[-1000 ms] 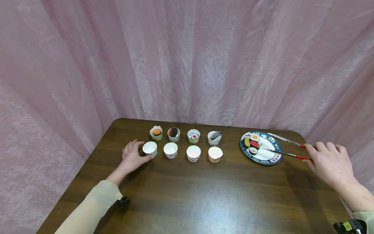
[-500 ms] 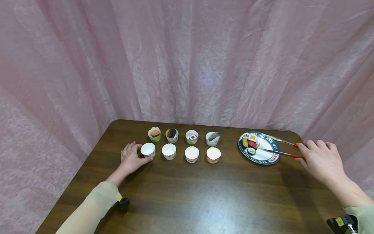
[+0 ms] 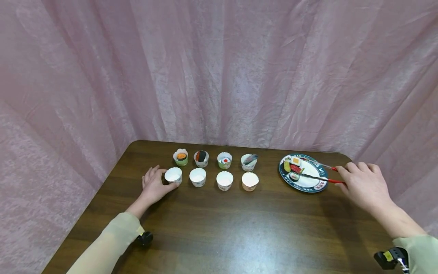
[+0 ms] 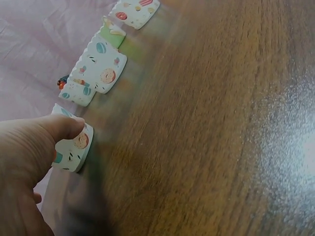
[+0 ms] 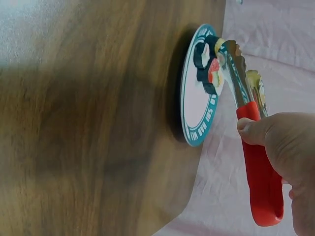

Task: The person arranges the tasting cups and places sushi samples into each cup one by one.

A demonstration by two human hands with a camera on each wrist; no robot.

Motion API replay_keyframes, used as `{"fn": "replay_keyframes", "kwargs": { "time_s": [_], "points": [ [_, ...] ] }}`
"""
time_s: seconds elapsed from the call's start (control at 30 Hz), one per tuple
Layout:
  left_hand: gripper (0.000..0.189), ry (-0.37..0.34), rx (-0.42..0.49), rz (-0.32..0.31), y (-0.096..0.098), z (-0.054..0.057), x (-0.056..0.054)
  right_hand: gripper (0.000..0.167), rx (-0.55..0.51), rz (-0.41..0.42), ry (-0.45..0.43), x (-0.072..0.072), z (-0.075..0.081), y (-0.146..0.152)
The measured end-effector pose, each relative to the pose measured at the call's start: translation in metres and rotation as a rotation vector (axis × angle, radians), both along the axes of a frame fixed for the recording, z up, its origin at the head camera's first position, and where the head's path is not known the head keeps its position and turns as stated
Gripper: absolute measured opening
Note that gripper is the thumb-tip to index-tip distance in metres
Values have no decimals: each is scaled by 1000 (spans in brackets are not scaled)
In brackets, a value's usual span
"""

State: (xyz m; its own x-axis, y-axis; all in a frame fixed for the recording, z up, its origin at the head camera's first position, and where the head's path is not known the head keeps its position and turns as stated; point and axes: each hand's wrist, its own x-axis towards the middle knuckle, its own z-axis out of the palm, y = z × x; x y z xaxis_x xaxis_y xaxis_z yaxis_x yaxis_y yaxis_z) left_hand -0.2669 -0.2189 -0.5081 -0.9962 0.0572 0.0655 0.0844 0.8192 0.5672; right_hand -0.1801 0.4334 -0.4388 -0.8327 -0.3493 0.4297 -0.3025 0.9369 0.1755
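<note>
My left hand holds the front-row paper cup at the far left between thumb and fingers. This cup stands on the table with nothing visible inside. In my right hand is a pair of tongs with red grips and metal arms, gripped by the handles. The spread arms reach over an oval plate with a dark lettered rim. Several sushi pieces lie at the plate's left side, among them a red-topped piece, a round roll and a square white piece. The tong tips are beside these pieces.
Three more front-row cups show bare white insides. Behind them, several cups each hold a sushi piece, such as the orange-topped one. A pink curtain hangs behind the brown table.
My right hand has moved left, carrying the tongs further over the plate toward the sushi. The left hand keeps its hold on the cup. The head view has shifted slightly.
</note>
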Motion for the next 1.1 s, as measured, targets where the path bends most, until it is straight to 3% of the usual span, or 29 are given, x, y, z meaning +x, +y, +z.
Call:
{"fn": "replay_keyframes", "kwargs": {
  "time_s": [0.33, 0.47, 0.6, 0.73, 0.83, 0.97, 1.1],
  "points": [
    [81, 5, -4, -7, -1, -1, 2, 49, -65, -40, -116, 8, -1, -16],
    [82, 9, -4, -9, -2, -3, 2, 48, -117, -66, -211, 14, 2, -26],
    [78, 10, -7, -3, -5, -5, 1, 55, -236, -107, -384, 18, 9, -34],
    [77, 15, -7, -4, -6, -4, -1, 65, -455, -167, -653, 18, 18, -39],
    [78, 16, -5, -6, -6, -3, -2, 64, -613, -213, -822, 18, 24, -42],
    [78, 18, 1, -4, -6, -2, -2, 58, -716, -232, -916, 17, 28, -46],
    [77, 17, 6, -7, -6, -2, -3, 57, -711, -231, -929, 17, 30, -51]
  ]
}}
